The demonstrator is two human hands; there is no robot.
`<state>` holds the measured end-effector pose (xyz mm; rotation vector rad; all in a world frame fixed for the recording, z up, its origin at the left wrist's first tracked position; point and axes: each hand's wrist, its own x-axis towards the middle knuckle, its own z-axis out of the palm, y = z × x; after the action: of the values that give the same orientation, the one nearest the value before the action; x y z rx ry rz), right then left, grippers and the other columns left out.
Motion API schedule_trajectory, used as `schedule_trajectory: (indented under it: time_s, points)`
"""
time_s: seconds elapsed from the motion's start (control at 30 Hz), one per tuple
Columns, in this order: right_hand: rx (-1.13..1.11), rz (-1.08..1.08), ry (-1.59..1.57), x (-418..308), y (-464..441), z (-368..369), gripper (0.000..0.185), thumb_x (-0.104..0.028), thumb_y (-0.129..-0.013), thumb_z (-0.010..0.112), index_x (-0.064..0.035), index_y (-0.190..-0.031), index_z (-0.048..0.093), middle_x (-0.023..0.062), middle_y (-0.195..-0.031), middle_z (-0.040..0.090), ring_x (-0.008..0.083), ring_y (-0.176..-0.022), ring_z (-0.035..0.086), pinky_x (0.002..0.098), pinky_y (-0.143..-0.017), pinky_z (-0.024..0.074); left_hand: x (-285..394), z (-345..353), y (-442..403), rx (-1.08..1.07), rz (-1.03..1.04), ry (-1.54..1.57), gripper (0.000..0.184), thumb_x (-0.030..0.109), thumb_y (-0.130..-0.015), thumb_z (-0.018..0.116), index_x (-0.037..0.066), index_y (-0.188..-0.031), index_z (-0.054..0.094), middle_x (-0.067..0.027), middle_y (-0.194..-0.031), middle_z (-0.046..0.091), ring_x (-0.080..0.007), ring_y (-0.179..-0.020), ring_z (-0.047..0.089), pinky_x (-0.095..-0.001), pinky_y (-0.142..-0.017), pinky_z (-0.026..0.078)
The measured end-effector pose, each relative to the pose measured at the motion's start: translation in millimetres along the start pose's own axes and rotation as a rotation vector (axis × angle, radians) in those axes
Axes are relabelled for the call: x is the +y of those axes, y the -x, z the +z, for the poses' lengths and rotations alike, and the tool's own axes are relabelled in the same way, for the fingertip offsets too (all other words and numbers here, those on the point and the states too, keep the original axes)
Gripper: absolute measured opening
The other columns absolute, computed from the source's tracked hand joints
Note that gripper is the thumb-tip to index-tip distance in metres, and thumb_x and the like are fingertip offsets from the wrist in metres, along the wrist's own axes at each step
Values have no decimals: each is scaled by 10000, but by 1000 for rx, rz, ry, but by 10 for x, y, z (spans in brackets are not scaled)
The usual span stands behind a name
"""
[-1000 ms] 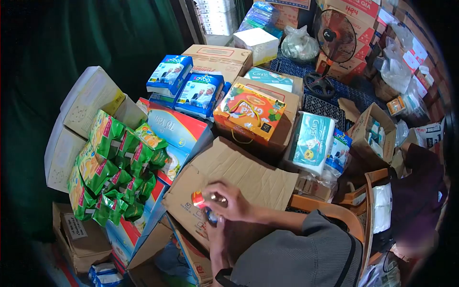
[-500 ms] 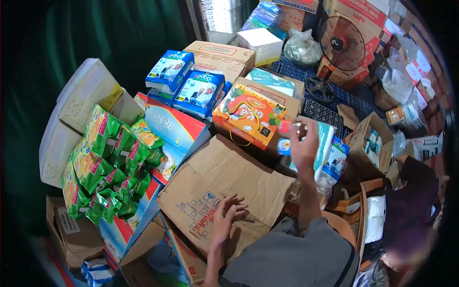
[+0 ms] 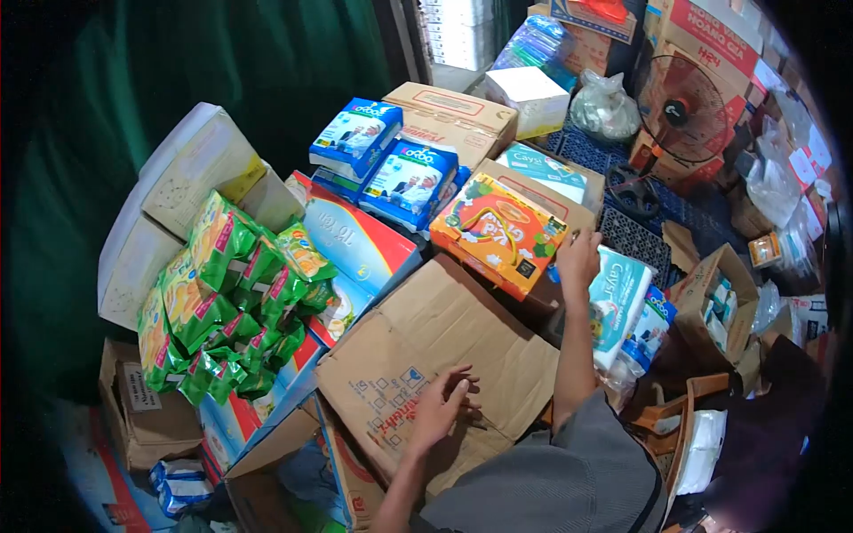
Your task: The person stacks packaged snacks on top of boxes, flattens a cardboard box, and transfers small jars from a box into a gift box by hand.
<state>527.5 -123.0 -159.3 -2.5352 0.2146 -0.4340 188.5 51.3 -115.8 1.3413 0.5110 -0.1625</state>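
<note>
My left hand point(image 3: 442, 409) hovers over or rests on a flattened brown cardboard box point(image 3: 462, 329), its fingers loosely apart and holding nothing. Beside the right edge of an orange carton with a yellow rope handle point(image 3: 498, 226), my right hand point(image 3: 578, 262) is closed around a small red-and-blue item point(image 3: 553, 274). Only a blue sliver of it shows now; the fingers hide the rest. Just right of that wrist stand a white-and-teal Caysi pack point(image 3: 617, 306) and a blue diaper pack point(image 3: 650, 324).
Green snack bags point(image 3: 231, 302) are heaped at left on a red-and-blue carton point(image 3: 355, 240). Blue diaper packs point(image 3: 410, 182) sit behind. A wooden chair point(image 3: 684, 426) stands at right, a fan point(image 3: 680, 111) farther back, an opened carton point(image 3: 715, 302) between them.
My right hand has lowered toward the orange carton's side, and the red part of its item is now hidden. The whole view has shifted, with things appearing farther right. My left hand stays over the cardboard.
</note>
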Motion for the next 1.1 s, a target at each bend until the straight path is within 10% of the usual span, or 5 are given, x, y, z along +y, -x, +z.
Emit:
schedule_trajectory:
  time_s: [0.47, 0.63, 1.1]
  points:
    - [57, -98, -56, 16, -178, 152, 372, -354, -1032, 531, -36, -1160, 675, 259, -1223, 633, 494, -1038, 676, 567, -903, 551, -232, -170, -98, 74, 177, 251, 513, 215, -1111, 527, 19, -1560, 378, -201, -1179, 675, -255, -897, 739, -352, -767, 625]
    - [-270, -165, -429, 266, -327, -57, 394, -335, -1022, 598, -17, -1214, 730, 248, -1162, 690, 386, -1055, 662, 472, -939, 526, -201, -150, -49, 169, 214, 481, 744, 344, -1063, 609, 80, -1648, 233, -203, -1138, 673, -279, -924, 724, -395, -789, 607]
    - [102, -274, -481, 363, 187, 162, 485, -343, -1093, 527, 30, -1394, 598, 241, -1224, 634, 374, -1213, 607, 416, -1063, 464, -272, -149, -70, 123, 263, 479, 882, 361, -1045, 659, 136, -1687, 98, -204, -1146, 672, -301, -919, 727, -413, -808, 607]
